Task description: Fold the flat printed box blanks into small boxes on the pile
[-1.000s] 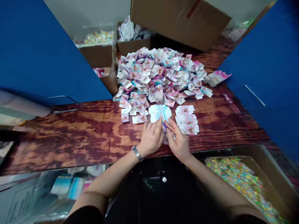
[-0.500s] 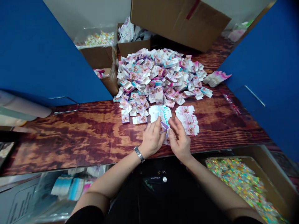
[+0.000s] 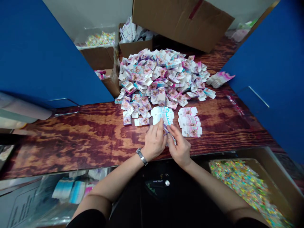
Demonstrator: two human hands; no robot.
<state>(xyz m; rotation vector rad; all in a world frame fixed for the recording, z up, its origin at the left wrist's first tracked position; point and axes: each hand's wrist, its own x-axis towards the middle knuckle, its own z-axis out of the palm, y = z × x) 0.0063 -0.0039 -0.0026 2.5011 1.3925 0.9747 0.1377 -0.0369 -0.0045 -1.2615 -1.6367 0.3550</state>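
Note:
My left hand (image 3: 155, 140), a metal watch at its wrist, and my right hand (image 3: 180, 146) meet at the near edge of the wooden table (image 3: 90, 136). Between their fingertips they pinch one small flat carton blank (image 3: 168, 132), white with pink and purple print, mostly hidden by the fingers. Just beyond lie a fanned stack of flat blanks, white side up (image 3: 163, 115), and a second fanned stack, printed side up (image 3: 190, 122). Behind them rises a big heap of folded little pink-and-white boxes (image 3: 161, 76).
Blue partitions (image 3: 35, 53) close in both sides. Cardboard boxes (image 3: 180, 19) stand at the back, one with colourful small pieces (image 3: 101, 38). A box of colourful small pieces (image 3: 247, 186) sits low right. A few flat blanks (image 3: 219, 79) lie at the right.
My hands have drawn closer together over the blank; the right hand's fingers have curled in and shifted slightly left. The stacks and heap have not moved.

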